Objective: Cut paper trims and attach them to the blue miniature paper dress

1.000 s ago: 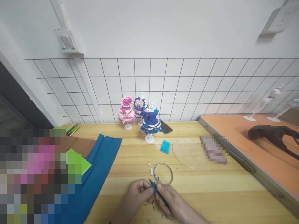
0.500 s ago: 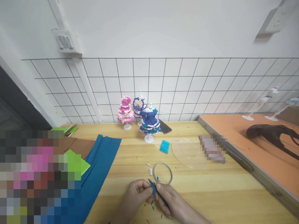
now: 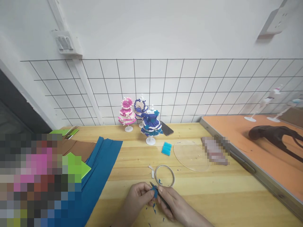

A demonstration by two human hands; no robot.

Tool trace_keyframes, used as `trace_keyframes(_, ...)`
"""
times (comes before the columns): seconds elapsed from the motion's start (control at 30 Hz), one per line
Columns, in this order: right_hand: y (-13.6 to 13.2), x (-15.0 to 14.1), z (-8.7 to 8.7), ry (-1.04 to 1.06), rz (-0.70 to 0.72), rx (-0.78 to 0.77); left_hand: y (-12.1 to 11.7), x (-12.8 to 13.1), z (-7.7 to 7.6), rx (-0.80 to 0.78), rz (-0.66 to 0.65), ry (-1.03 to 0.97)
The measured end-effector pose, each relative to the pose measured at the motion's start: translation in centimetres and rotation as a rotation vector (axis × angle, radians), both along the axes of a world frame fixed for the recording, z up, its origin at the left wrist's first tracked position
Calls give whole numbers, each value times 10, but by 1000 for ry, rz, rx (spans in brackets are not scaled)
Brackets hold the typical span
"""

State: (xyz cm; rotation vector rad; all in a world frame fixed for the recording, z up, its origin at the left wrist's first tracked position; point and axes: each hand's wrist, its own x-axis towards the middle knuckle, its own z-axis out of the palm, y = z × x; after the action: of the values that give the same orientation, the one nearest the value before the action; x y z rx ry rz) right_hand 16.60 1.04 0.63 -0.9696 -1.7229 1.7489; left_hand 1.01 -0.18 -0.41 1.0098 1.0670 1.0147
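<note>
My left hand (image 3: 138,198) is closed, pinching a small piece of blue fabric (image 3: 155,191) between thumb and fingers, low in the middle of the head view. My right hand (image 3: 174,199) grips slim dark scissors (image 3: 163,200), their pointed tip right at the fabric piece and angled up to the left. The fingers partly cover both the fabric and the handles. Tiny blue scraps (image 3: 154,207) are scattered on the table below my hands. Just beyond them lies a roll of tape (image 3: 174,180), with a small white strip (image 3: 152,174) at its left.
Miniature ruffled dresses on stands, pink (image 3: 127,113) and blue (image 3: 152,121), stand near the wall by a phone (image 3: 167,128). A turquoise pleated piece (image 3: 166,148) and a clear disc (image 3: 190,154) lie ahead. Blue cloth (image 3: 104,167) spreads at left; an orange-topped case (image 3: 236,126) borders the right.
Both hands, the scissors and the blue fabric stay almost in place. The whole view has shifted very slightly.
</note>
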Motion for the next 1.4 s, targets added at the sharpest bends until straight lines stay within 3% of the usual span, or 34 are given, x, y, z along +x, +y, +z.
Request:
trace_keyframes(0.33, 1, 0, -4, 1, -19, 21, -1, 0, 6, -18, 37, 27)
trace_keyframes(0.93, 1, -2, -10, 45, -24, -23, 0, -1, -4, 11, 2, 13)
trace_keyframes(1.4, 2, 0, -5, 39, -9, 25, -1, -2, 7, 1, 31, 54)
